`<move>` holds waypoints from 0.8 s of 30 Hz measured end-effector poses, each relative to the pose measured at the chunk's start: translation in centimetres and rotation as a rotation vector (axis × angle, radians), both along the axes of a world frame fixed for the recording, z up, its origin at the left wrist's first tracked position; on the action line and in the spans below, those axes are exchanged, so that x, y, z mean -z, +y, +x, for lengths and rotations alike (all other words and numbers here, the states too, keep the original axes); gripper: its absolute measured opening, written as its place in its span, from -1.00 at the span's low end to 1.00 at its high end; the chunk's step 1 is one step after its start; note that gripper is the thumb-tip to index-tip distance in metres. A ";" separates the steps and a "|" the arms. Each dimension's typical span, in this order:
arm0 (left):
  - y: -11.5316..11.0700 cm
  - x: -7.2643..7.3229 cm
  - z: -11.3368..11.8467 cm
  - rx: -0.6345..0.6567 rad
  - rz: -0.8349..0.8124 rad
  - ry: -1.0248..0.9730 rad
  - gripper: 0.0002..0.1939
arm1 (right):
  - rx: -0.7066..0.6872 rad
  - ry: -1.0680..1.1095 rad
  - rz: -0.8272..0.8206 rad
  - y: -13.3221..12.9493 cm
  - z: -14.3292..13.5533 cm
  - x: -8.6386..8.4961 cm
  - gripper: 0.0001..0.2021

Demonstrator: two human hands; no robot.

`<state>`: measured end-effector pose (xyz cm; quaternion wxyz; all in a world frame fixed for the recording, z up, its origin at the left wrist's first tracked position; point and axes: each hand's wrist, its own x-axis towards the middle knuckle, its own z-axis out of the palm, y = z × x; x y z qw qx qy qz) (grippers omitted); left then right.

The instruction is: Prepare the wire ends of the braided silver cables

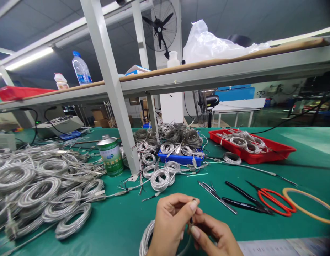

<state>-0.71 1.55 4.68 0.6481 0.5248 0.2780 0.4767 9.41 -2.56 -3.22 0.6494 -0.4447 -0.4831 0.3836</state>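
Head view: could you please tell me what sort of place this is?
Probably a cable assembly workshop, judging by the heaped coiled cables, the loaded red tray and the scissors on the green bench.

Workshop: coiled cables (49, 211), pliers (245, 205)

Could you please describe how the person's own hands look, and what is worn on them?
The left hand and the right hand are bare: no gloves, rings, watch or sleeves show. The thumbnails have no evident polish. Most of the forearms lies outside the picture.
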 end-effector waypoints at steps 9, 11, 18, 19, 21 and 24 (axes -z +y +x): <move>0.2 1.0 0.4 0.100 0.000 -0.055 -0.81 | -0.121 -0.096 0.012 0.2 2.2 -1.9 -0.81; 0.2 1.2 0.5 0.149 0.005 -0.046 -0.77 | -0.092 -0.033 0.033 0.2 2.6 -2.6 -0.81; 0.0 1.5 0.6 0.179 0.014 0.027 -0.71 | 0.065 -0.133 0.106 0.1 3.1 -4.9 -0.91; 0.1 1.5 0.6 0.177 0.013 0.043 -0.70 | 0.080 -0.160 0.099 0.0 3.0 -5.2 -0.90; 0.1 1.7 0.7 0.174 0.010 0.071 -0.69 | 0.106 -0.220 0.084 0.0 3.0 -5.7 -0.86; 0.3 2.0 0.8 0.183 0.018 0.103 -0.70 | 0.148 -0.308 0.069 -0.2 3.0 -6.4 -0.80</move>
